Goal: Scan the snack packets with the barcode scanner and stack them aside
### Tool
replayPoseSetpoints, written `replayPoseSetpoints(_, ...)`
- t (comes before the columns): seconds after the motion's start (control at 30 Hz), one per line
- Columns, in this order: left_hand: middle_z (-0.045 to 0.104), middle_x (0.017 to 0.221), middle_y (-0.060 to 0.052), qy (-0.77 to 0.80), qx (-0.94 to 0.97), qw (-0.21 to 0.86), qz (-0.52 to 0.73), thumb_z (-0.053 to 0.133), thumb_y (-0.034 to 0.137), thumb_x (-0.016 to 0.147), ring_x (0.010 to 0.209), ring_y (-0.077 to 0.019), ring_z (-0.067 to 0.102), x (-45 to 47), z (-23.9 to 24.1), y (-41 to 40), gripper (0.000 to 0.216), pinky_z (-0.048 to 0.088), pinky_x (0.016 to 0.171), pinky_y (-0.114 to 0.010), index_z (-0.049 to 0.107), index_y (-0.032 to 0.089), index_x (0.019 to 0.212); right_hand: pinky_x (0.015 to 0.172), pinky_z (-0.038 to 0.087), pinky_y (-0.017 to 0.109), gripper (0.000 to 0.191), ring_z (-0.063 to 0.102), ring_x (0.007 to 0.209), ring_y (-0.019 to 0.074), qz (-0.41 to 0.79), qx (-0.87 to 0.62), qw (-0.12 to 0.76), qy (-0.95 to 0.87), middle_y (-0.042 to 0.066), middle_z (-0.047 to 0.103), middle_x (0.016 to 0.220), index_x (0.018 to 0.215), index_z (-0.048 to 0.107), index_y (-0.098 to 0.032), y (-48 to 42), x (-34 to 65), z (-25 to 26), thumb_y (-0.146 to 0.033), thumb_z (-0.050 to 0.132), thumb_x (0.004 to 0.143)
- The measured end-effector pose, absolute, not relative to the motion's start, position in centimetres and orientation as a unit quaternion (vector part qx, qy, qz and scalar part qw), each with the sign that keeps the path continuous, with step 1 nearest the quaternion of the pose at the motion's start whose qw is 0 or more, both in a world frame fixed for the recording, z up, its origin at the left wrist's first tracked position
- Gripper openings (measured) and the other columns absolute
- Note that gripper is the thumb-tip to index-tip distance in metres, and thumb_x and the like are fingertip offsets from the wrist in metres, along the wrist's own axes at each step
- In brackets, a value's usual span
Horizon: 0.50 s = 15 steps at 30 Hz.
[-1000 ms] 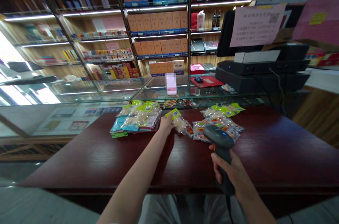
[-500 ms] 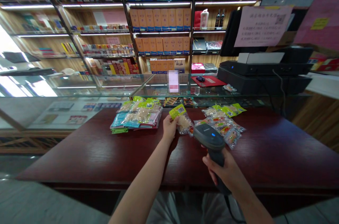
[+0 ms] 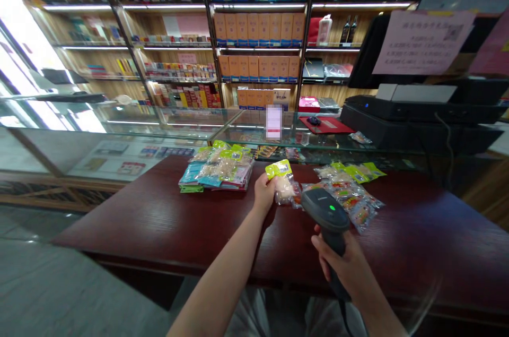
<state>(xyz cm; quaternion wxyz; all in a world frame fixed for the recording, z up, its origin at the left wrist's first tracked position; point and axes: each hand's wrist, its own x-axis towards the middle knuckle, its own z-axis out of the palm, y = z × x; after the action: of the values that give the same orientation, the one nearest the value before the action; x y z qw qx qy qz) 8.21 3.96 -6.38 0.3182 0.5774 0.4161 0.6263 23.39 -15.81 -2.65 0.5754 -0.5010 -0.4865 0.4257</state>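
Note:
My left hand (image 3: 265, 195) is closed on the edge of a clear snack packet (image 3: 284, 187) with a yellow-green top, holding it up over the dark red table (image 3: 191, 225). In my right hand (image 3: 345, 257) is a dark grey barcode scanner (image 3: 324, 209), gripped by its handle, its head directed toward the packet and a green light lit on top. Left of the packet lies a pile of packets (image 3: 222, 164), some with yellow-green tops over blue and pink ones. Behind and right of the scanner, several more clear packets (image 3: 350, 188) are spread on the table.
Beyond the table stands a glass display counter (image 3: 167, 119). On it are a red mouse pad (image 3: 330, 124) with a mouse, and a black monitor (image 3: 366, 50) with a paper sign. Shelves of boxes (image 3: 258, 29) line the back wall. The scanner's cable (image 3: 344, 316) hangs below my right hand.
The scanner's light has turned from blue to green. The packet in my left hand is tilted a little differently. The whole view has shifted, with things appearing further right.

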Motion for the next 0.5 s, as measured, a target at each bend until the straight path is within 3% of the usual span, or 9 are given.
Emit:
replayPoseSetpoints(0.23,0.069,0.093,-0.007,0.368,0.549,0.382,0.646,0.058,0.029,0.080,0.082,-0.0180,0.063,8.49,-6.49,4.06,0.023,0.050,0.077,-0.030,0.063,0.015,0.097,0.029,0.031,0.016,0.040,0.040,0.028,0.0051,0.428,-0.497,0.596,-0.464,-0.009,0.049,0.048,0.093,0.055,-0.017,-16.00,23.28,-2.52,-0.048,0.073,0.075)
replayPoseSetpoints(0.5,0.059,0.085,-0.003,0.422,0.543,0.245,0.684,0.051,0.032,0.088,0.081,-0.0157,0.056,7.85,-6.28,3.90,0.013,0.045,0.079,-0.028,0.054,0.019,0.089,0.029,0.033,0.016,0.045,0.042,0.028,0.0059,0.433,-0.508,0.591,-0.452,-0.010,0.050,0.046,0.097,0.055,-0.016,-16.58,23.46,-2.02,-0.051,0.072,0.074)
